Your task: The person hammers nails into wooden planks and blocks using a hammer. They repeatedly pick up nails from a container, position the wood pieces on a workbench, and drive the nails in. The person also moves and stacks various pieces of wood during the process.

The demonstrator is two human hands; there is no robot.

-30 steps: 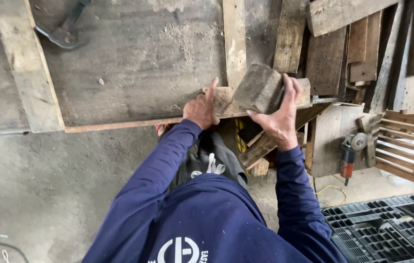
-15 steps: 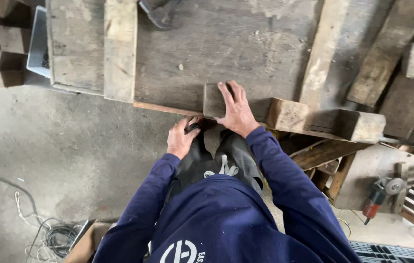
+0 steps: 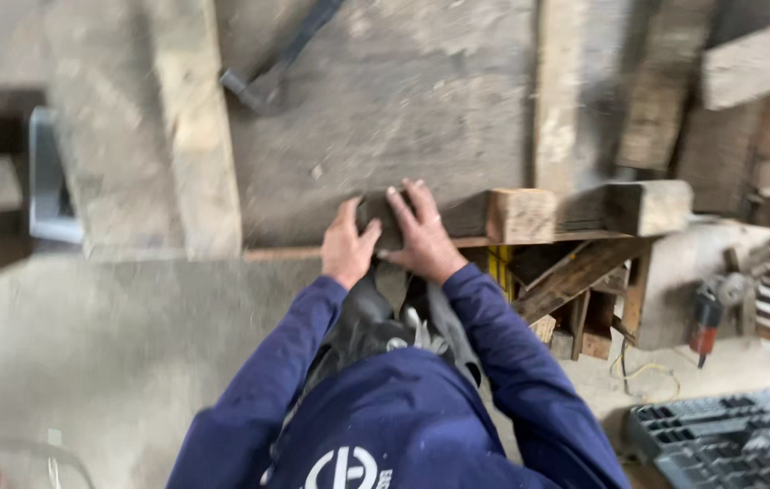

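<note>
The frame is blurred by motion. Both of my hands meet on a dark grey wood block [image 3: 383, 217] at the near edge of a worn workbench [image 3: 385, 118]. My left hand [image 3: 349, 246] holds its left end with the fingers curled up over it. My right hand [image 3: 417, 234] lies on top of it, fingers spread. Two more blocks sit on the same edge to the right, a pale one [image 3: 521, 214] and a greyer one [image 3: 648, 206].
A pale plank [image 3: 193, 136] and a narrower strip [image 3: 555, 100] lie across the bench, with a dark metal tool [image 3: 272, 68] at the back. Scrap boards are stacked at right. An angle grinder [image 3: 707, 317] and a black plastic pallet [image 3: 729, 439] are on the floor.
My left hand has come up from below the bench edge onto the dark block beside my right hand. The view swung and blurred.
</note>
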